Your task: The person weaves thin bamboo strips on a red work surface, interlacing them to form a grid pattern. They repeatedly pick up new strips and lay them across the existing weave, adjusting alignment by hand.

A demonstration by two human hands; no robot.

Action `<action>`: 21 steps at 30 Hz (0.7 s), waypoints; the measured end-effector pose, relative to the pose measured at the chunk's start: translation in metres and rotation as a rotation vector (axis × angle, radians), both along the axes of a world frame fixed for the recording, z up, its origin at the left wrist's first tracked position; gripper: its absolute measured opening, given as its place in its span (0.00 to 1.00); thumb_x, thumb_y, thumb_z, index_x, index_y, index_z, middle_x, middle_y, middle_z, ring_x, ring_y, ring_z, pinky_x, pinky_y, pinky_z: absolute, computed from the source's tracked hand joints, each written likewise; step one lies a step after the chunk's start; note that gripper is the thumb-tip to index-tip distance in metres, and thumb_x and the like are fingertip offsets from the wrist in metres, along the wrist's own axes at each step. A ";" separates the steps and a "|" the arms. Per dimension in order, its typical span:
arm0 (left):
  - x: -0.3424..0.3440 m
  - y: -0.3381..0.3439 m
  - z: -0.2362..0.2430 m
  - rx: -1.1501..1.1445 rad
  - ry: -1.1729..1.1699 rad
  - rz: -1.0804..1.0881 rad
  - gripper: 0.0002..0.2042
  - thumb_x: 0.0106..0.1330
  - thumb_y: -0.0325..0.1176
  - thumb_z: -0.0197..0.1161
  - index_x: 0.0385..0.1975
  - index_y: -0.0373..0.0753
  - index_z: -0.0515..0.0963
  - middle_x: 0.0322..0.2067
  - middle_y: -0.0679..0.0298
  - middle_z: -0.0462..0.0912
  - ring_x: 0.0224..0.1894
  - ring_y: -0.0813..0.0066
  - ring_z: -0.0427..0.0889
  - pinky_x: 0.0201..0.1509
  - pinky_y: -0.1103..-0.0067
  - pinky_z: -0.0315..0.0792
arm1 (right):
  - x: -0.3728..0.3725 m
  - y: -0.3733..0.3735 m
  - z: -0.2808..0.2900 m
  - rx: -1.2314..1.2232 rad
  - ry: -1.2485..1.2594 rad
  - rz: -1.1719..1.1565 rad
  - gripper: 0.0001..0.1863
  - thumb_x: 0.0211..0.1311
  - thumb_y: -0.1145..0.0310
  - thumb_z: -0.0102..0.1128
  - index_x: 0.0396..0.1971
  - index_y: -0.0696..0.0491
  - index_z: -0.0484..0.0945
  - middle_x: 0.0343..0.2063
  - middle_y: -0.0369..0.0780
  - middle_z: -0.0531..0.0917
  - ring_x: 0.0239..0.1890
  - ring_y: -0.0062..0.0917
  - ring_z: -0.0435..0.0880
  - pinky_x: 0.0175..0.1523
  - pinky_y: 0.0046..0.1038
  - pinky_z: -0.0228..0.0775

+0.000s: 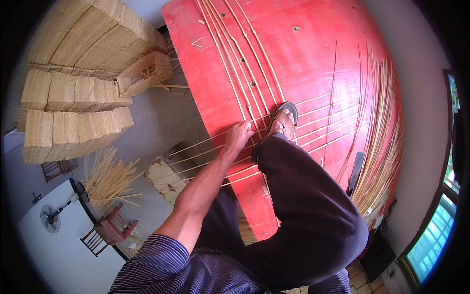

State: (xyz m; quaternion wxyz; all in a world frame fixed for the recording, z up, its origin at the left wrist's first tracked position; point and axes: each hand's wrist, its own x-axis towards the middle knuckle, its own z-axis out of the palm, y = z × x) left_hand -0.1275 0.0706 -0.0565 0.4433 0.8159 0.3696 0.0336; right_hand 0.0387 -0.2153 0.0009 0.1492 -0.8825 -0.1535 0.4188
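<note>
My left hand [238, 135] reaches over the red board, its fingers closed on a thin bamboo strip [223, 59] at the lower end of the lengthwise strips. These strips run up toward the far edge. Several other strips [313, 117] cross them from side to side, some jutting past the board's left edge. My sandalled foot [283, 120] presses on the crossing just right of the hand. My right hand is out of view; only a bit of its striped sleeve shows at the lower edge.
The large red board [313, 54] fills the middle. A bundle of long strips [379, 147] and a dark flat blade-like piece [356, 171] lie along its right side. Stacked woven baskets [78, 132], a loose strip pile [110, 176] and a small wooden chair [108, 229] stand left.
</note>
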 end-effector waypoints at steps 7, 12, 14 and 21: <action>0.010 0.005 0.007 -0.182 -0.088 0.061 0.10 0.59 0.31 0.66 0.35 0.34 0.76 0.28 0.53 0.83 0.33 0.53 0.84 0.36 0.63 0.75 | 0.018 -0.030 -0.070 -0.059 0.027 0.119 0.14 0.63 0.67 0.56 0.23 0.62 0.77 0.19 0.56 0.78 0.25 0.46 0.84 0.28 0.42 0.70; -0.003 0.049 0.025 -0.424 0.060 0.602 0.12 0.65 0.34 0.61 0.43 0.33 0.79 0.33 0.57 0.86 0.37 0.69 0.86 0.41 0.73 0.79 | 0.052 0.082 -0.021 0.220 -0.108 -0.013 0.12 0.64 0.67 0.55 0.27 0.61 0.79 0.20 0.56 0.79 0.26 0.45 0.85 0.30 0.40 0.71; 0.011 0.075 0.004 -0.335 -0.065 0.796 0.18 0.65 0.32 0.63 0.53 0.31 0.75 0.41 0.57 0.84 0.42 0.73 0.84 0.42 0.77 0.79 | 0.075 0.169 0.036 0.300 -0.255 0.047 0.10 0.64 0.69 0.55 0.30 0.61 0.79 0.22 0.55 0.80 0.27 0.46 0.85 0.31 0.40 0.72; 0.054 0.117 0.034 -0.874 -0.248 1.009 0.19 0.65 0.38 0.66 0.52 0.38 0.72 0.48 0.59 0.79 0.52 0.59 0.81 0.54 0.62 0.72 | 0.067 0.309 0.002 0.399 -0.195 0.160 0.13 0.60 0.67 0.57 0.39 0.61 0.75 0.33 0.59 0.82 0.39 0.56 0.83 0.43 0.50 0.74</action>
